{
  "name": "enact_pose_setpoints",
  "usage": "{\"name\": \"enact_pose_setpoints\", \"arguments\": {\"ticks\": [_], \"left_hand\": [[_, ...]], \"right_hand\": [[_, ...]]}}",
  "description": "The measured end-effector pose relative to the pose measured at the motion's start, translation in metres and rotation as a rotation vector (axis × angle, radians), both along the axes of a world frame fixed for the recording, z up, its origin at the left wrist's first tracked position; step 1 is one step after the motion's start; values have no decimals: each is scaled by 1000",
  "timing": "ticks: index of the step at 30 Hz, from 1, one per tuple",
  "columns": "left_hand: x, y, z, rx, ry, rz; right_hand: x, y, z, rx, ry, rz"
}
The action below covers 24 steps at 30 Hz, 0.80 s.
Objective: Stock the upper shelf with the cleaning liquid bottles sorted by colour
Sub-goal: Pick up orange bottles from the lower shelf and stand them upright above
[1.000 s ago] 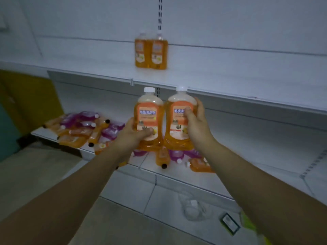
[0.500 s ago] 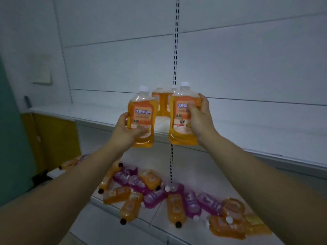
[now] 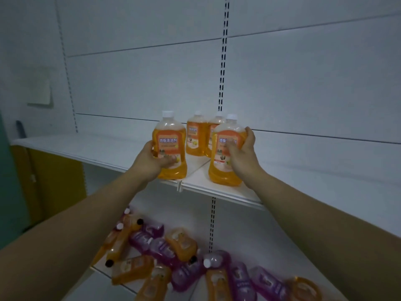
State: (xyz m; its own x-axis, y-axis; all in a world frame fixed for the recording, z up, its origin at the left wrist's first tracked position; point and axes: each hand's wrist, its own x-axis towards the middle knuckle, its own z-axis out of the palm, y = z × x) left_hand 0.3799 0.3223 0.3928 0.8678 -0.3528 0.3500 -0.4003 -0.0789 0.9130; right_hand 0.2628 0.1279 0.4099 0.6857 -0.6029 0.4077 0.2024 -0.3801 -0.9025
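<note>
My left hand (image 3: 149, 162) grips an orange bottle (image 3: 169, 139) with a white cap, its base at the front edge of the upper shelf (image 3: 217, 189). My right hand (image 3: 243, 155) grips a second orange bottle (image 3: 225, 172), upright and leaning slightly left, standing on the shelf to the right of the first. Behind them two more orange bottles (image 3: 196, 135) stand side by side near the back wall. On the lower shelf lies a jumbled pile of orange bottles (image 3: 132, 265) and purple bottles (image 3: 160, 249), all on their sides.
The white upper shelf stretches bare to the left (image 3: 65, 146) and right (image 3: 325, 168) of the bottles. A slotted upright rail (image 3: 223, 61) runs up the back wall. A yellow cabinet (image 3: 50, 181) stands at the left below the shelf.
Both hands have carried their orange bottles up and forward from below the upper shelf to its front edge, in front of the two standing bottles. The view has tilted upward.
</note>
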Motion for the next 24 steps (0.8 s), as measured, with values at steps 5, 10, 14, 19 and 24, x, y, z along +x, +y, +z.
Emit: {"name": "enact_pose_setpoints", "arguments": {"ticks": [5, 10, 14, 19, 24], "left_hand": [[53, -15, 4, 85, -24, -76], [105, -23, 3, 100, -60, -219], [143, -30, 7, 179, -91, -345], [167, -46, 5, 157, -81, -425], [184, -65, 3, 157, -68, -469]], "right_hand": [[35, -4, -2, -157, 84, -97], [71, -3, -2, -193, 116, -192], [94, 1, -2, -226, 153, -305], [115, 2, 3, -224, 237, -389], [129, 4, -11, -243, 136, -435]]}}
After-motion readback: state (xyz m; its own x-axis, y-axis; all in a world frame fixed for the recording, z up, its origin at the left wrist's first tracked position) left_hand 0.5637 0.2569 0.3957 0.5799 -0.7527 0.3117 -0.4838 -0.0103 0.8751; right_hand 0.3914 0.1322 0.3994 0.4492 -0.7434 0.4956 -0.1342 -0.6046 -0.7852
